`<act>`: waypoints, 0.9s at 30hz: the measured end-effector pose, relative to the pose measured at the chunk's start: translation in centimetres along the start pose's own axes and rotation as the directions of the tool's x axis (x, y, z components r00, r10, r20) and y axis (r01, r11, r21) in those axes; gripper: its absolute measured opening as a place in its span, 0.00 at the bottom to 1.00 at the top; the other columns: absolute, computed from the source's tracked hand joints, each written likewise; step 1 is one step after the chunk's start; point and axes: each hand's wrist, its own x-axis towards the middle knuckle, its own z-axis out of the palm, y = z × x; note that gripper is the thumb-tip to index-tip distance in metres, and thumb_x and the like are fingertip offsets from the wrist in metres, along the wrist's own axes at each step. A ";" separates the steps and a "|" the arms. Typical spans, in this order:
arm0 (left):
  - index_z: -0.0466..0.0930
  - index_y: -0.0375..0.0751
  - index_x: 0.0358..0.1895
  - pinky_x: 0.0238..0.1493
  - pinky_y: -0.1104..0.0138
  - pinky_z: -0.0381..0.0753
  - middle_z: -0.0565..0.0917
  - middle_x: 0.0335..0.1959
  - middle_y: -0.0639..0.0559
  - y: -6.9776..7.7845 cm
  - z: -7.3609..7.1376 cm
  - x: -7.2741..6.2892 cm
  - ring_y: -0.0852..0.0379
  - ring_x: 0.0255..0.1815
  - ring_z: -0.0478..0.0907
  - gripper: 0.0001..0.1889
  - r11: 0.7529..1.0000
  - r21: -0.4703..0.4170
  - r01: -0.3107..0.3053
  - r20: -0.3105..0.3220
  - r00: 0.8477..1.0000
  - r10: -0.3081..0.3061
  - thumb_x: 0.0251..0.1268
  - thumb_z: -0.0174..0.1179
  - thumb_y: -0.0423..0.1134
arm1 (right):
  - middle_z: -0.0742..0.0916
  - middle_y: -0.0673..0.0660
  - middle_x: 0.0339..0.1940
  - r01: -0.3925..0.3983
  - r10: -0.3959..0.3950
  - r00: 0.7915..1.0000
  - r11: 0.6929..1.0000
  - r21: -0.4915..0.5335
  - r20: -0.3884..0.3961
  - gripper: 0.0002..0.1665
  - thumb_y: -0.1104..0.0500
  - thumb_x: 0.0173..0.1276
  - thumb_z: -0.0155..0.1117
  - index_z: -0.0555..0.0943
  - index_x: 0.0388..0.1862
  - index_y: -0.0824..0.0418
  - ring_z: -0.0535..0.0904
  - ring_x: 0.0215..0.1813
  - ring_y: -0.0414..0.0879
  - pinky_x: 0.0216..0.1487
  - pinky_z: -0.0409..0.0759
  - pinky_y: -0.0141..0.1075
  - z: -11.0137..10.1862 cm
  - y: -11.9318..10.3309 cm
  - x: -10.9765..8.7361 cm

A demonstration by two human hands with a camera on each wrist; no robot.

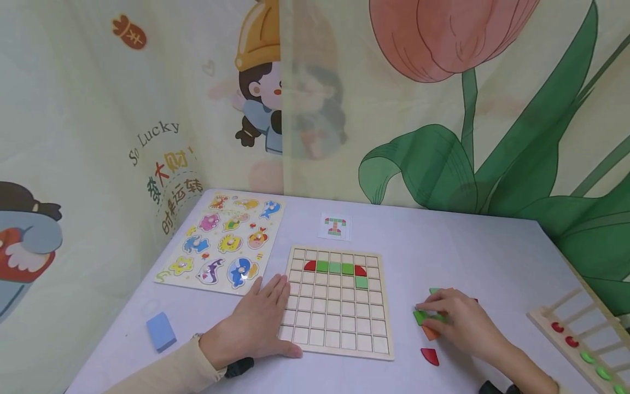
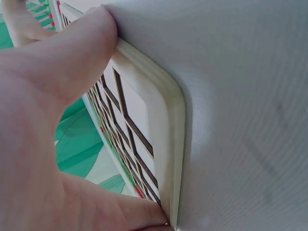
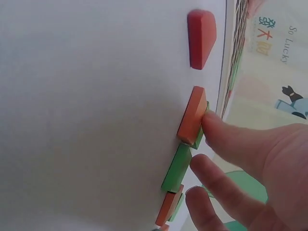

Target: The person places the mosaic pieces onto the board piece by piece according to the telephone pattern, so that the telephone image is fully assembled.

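My left hand rests at the near left corner of a wooden grid board, its fingers straight along the left side. In the left wrist view the thumb touches the near edge. A row of green squares ends in red quarter-round pieces; another green square sits below its right end. Right of the board, my right hand hovers over loose blocks. Its thumb touches a green piece behind an orange block. The fingertips are by a green block. A red quarter-round block lies apart.
A small pattern card lies behind the board. At left is an animal puzzle board, with a blue block nearer me. A wooden rack with red and green discs stands at the right edge. Printed curtains enclose the table.
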 end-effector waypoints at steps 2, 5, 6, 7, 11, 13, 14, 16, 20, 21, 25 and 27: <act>0.61 0.35 0.79 0.83 0.43 0.54 0.60 0.83 0.42 0.0 0.0 0.0 0.45 0.85 0.54 0.65 1.000 0.001 0.000 0.000 1.000 0.000 0.46 0.60 0.84 | 0.88 0.49 0.43 0.013 -0.013 1.000 1.000 -0.014 -0.003 0.19 0.58 0.48 0.85 0.93 0.42 0.49 0.82 0.50 0.48 0.44 0.88 0.45 0.1 0.0 0.0; 0.61 0.35 0.79 0.83 0.43 0.54 0.60 0.83 0.42 0.0 0.0 -0.1 0.45 0.85 0.54 0.65 1.000 0.002 -0.001 -0.001 1.000 0.001 0.46 0.60 0.84 | 0.88 0.48 0.41 0.043 -0.044 0.999 0.998 -0.041 -0.011 0.19 0.59 0.48 0.85 0.93 0.42 0.50 0.81 0.47 0.46 0.44 0.88 0.43 0.1 0.1 0.1; 0.61 0.35 0.79 0.83 0.43 0.54 0.60 0.83 0.42 0.0 0.0 -0.1 0.45 0.85 0.54 0.65 1.000 0.002 -0.001 -0.002 1.000 0.001 0.46 0.60 0.84 | 0.88 0.47 0.40 0.054 -0.055 0.998 0.997 -0.051 -0.015 0.19 0.59 0.48 0.85 0.93 0.42 0.50 0.81 0.46 0.44 0.43 0.88 0.42 0.1 0.0 0.1; 0.61 0.35 0.79 0.83 0.43 0.54 0.61 0.83 0.42 0.1 0.0 -0.1 0.45 0.85 0.54 0.65 1.000 0.002 -0.002 -0.003 1.000 0.002 0.46 0.60 0.84 | 0.88 0.46 0.39 0.066 -0.067 0.998 0.996 -0.062 -0.018 0.19 0.59 0.48 0.86 0.93 0.41 0.49 0.81 0.46 0.43 0.43 0.88 0.40 0.1 0.0 0.1; 0.61 0.35 0.79 0.83 0.43 0.54 0.61 0.83 0.42 0.1 0.0 -0.1 0.45 0.85 0.54 0.65 1.000 0.008 -0.003 -0.010 1.000 0.004 0.46 0.60 0.84 | 0.87 0.44 0.38 0.115 -0.118 0.993 0.988 -0.101 -0.026 0.20 0.59 0.48 0.86 0.93 0.42 0.49 0.80 0.44 0.41 0.41 0.86 0.35 0.0 0.0 0.0; 0.61 0.35 0.79 0.83 0.43 0.54 0.61 0.83 0.42 0.0 0.1 -0.1 0.45 0.85 0.54 0.65 1.000 0.010 -0.005 -0.013 1.000 0.005 0.46 0.59 0.84 | 0.87 0.44 0.39 0.131 -0.134 0.991 0.985 -0.111 -0.022 0.20 0.59 0.48 0.85 0.93 0.43 0.49 0.79 0.43 0.40 0.40 0.85 0.34 0.0 0.0 0.0; 0.61 0.35 0.79 0.83 0.43 0.55 0.61 0.83 0.42 0.0 0.1 -0.1 0.45 0.85 0.54 0.65 1.000 0.011 -0.006 -0.014 1.000 0.006 0.46 0.59 0.84 | 0.87 0.44 0.39 0.135 -0.139 0.990 0.984 -0.117 -0.021 0.20 0.59 0.48 0.86 0.93 0.44 0.49 0.78 0.43 0.40 0.39 0.84 0.33 -0.1 0.0 0.0; 0.61 0.35 0.79 0.83 0.43 0.54 0.61 0.83 0.41 0.0 0.1 -0.1 0.45 0.85 0.54 0.65 1.000 0.012 -0.007 -0.015 1.000 0.007 0.47 0.59 0.84 | 0.87 0.44 0.39 0.140 -0.144 0.989 0.983 -0.122 -0.018 0.21 0.59 0.49 0.85 0.93 0.44 0.50 0.77 0.43 0.39 0.38 0.83 0.32 -0.1 -0.1 0.0; 0.61 0.35 0.79 0.83 0.43 0.55 0.61 0.83 0.41 0.0 0.1 -0.2 0.45 0.85 0.54 0.65 1.000 0.012 -0.008 -0.018 1.000 0.008 0.47 0.59 0.84 | 0.87 0.44 0.38 0.152 -0.156 0.988 0.977 -0.151 -0.020 0.21 0.61 0.48 0.85 0.93 0.45 0.51 0.76 0.41 0.39 0.38 0.82 0.32 0.0 -0.4 0.1; 0.61 0.35 0.79 0.82 0.43 0.55 0.61 0.83 0.41 0.0 0.1 -0.2 0.45 0.85 0.54 0.65 1.000 0.012 -0.008 -0.017 1.000 0.008 0.47 0.59 0.84 | 0.86 0.43 0.37 0.155 -0.161 0.987 0.975 -0.161 -0.025 0.21 0.61 0.48 0.85 0.93 0.44 0.51 0.76 0.40 0.39 0.38 0.82 0.31 0.0 -0.5 0.1; 0.61 0.35 0.79 0.82 0.43 0.55 0.61 0.83 0.41 0.0 0.1 -0.1 0.45 0.85 0.54 0.65 1.000 0.010 -0.008 -0.016 1.000 0.008 0.47 0.59 0.84 | 0.86 0.43 0.35 0.159 -0.171 0.984 0.966 -0.202 -0.045 0.21 0.60 0.48 0.86 0.93 0.44 0.52 0.74 0.37 0.39 0.36 0.79 0.30 0.2 -0.6 0.2; 0.61 0.35 0.79 0.82 0.43 0.55 0.60 0.83 0.41 0.0 0.1 -0.1 0.44 0.85 0.54 0.65 1.000 0.008 -0.009 -0.016 1.000 0.009 0.47 0.59 0.84 | 0.86 0.43 0.35 0.158 -0.173 0.984 0.964 -0.213 -0.052 0.21 0.60 0.48 0.86 0.93 0.44 0.52 0.74 0.36 0.38 0.35 0.78 0.30 0.3 -0.6 0.2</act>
